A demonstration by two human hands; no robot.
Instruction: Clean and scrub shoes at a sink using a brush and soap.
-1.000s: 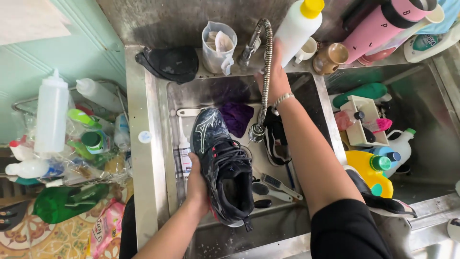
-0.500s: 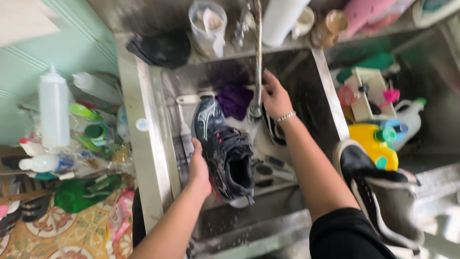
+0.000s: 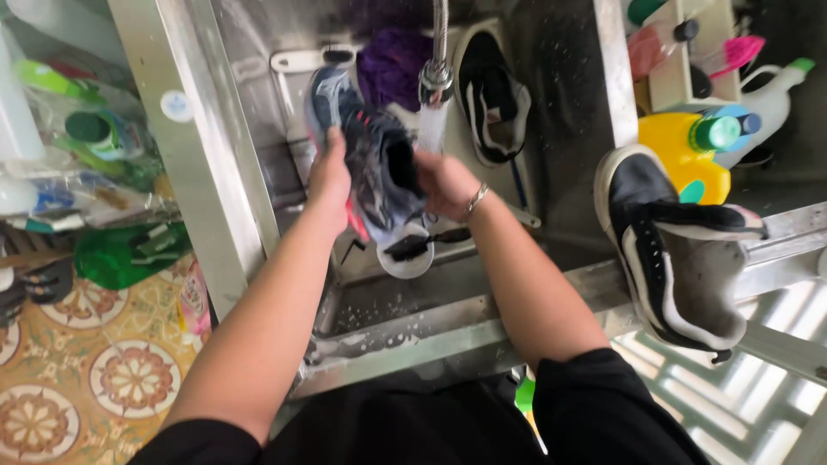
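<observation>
A dark blue-and-black sneaker (image 3: pixel 372 164) with pink accents is held over the steel sink (image 3: pixel 405 331). My left hand (image 3: pixel 330 176) grips its left side. My right hand (image 3: pixel 445 183), with a bracelet at the wrist, holds its right side by the opening. Water runs from the flexible metal faucet (image 3: pixel 437 73) onto the shoe. A small white bowl with a black brush (image 3: pixel 408 250) sits in the basin just below my hands.
A black-and-white shoe (image 3: pixel 491 95) lies in the basin at the back, beside a purple cloth (image 3: pixel 392 65). Another black-and-white shoe (image 3: pixel 680 250) rests on the sink's right edge. A yellow bottle (image 3: pixel 676 146) stands right. Bottles and bags (image 3: pixel 86 138) crowd the left.
My right hand has come off the faucet and taken the sneaker's right side. Water now runs. The view has tilted down and closer to the sink.
</observation>
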